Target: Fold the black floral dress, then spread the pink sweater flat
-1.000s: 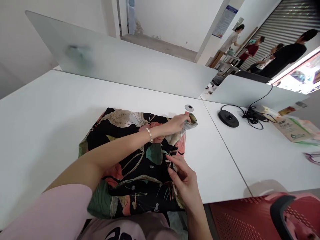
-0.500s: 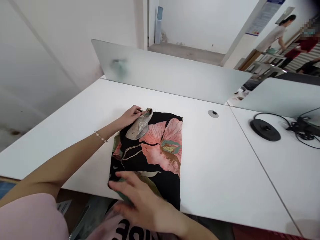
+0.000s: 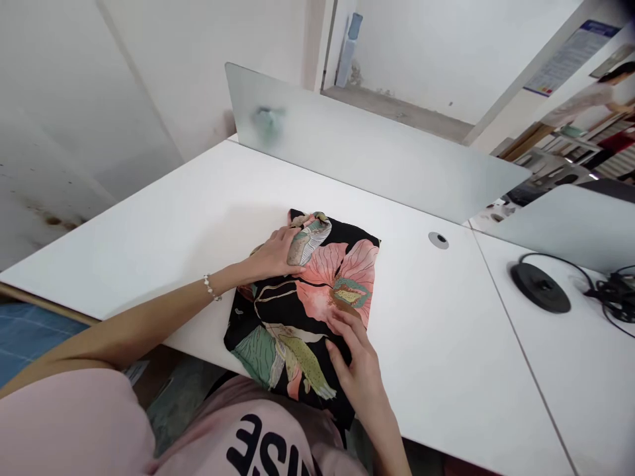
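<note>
A folded black floral cloth [image 3: 278, 291] with pink blooms and green leaves lies on the white desk, its near end hanging over the front edge. At its upper left, a loose twisted flap [image 3: 315, 241] of the same fabric is laid over the top. My left hand [image 3: 278, 254] rests on that side against the flap, thumb and fingers apart. Lower on the right side of the cloth, my right hand [image 3: 354, 357] lies with fingers spread and slightly bent, fingertips touching the pink flower.
A frosted divider [image 3: 372, 152] runs along the back of the white desk [image 3: 431, 344]. To the right are a cable hole [image 3: 438, 240], a round black base [image 3: 540, 287] and tangled black cables [image 3: 618, 297]. Another person [image 3: 588, 102] stands far off at upper right.
My right hand has moved from the cloth's lower left to its right side and come down on it. My left hand has shifted nearer along the flap. The view has turned slightly.
</note>
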Motion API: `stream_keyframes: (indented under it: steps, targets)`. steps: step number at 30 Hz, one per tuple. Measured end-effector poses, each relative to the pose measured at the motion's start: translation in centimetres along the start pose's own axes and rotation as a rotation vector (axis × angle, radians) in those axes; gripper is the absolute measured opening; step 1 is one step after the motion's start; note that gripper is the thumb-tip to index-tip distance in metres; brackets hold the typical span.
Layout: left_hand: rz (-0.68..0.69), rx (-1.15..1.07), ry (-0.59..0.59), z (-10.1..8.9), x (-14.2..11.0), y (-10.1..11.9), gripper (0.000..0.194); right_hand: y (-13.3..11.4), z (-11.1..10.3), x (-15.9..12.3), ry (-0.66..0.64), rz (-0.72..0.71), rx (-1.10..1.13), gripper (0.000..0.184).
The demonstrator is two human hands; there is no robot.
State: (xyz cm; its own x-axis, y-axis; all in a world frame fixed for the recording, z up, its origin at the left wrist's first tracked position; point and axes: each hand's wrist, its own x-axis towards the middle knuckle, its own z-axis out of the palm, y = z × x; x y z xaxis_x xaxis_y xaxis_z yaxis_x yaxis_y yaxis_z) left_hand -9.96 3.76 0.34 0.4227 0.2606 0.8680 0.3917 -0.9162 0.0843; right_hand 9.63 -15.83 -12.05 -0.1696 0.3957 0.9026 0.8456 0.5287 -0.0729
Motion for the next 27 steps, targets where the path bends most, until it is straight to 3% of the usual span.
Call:
stream_keyframes:
  steps: [3,7,10,13,16,17,19,22,27]
  targets:
    - [-0.058,-0.1,0.102,0.0,1.0,-0.8,0.075,0.4,1.4,-0.9,-0.044,-0.02,-0.066,0.037]
    - [-0.308,-0.393,0.203,-1.7,2.2,-3.2,0.059,0.4,2.3,-1.5,-0.065,-0.046,-0.139,0.038]
    - [-0.339,-0.365,0.228,-2.7,2.6,-3.3,0.049,0.4,2.4,-1.5,-0.057,-0.065,-0.149,0.039]
    - [-0.039,-0.106,0.234,-2.4,2.6,-0.9,0.046,0.4,2.4,-1.4,-0.047,-0.071,-0.151,0.038]
    - [0.353,0.133,0.061,-1.0,2.9,2.0,0.033,0.4,2.4,-1.4,-0.049,-0.054,-0.152,0.038]
    - [0.435,0.178,-0.007,-0.5,3.0,2.5,0.028,0.4,2.4,-1.4,-0.05,-0.05,-0.147,0.038]
    - [0.47,0.244,-0.046,0.1,3.4,2.8,0.024,0.4,2.5,-1.4,-0.052,-0.043,-0.133,0.038]
    - [0.277,0.38,0.04,-0.1,3.9,1.4,0.033,0.3,2.5,-1.6,-0.057,-0.029,-0.117,0.038]
    - [-0.131,0.528,0.131,-2.4,2.9,-1.5,0.049,0.3,1.2,-1.9,-0.052,-0.05,-0.043,0.035]
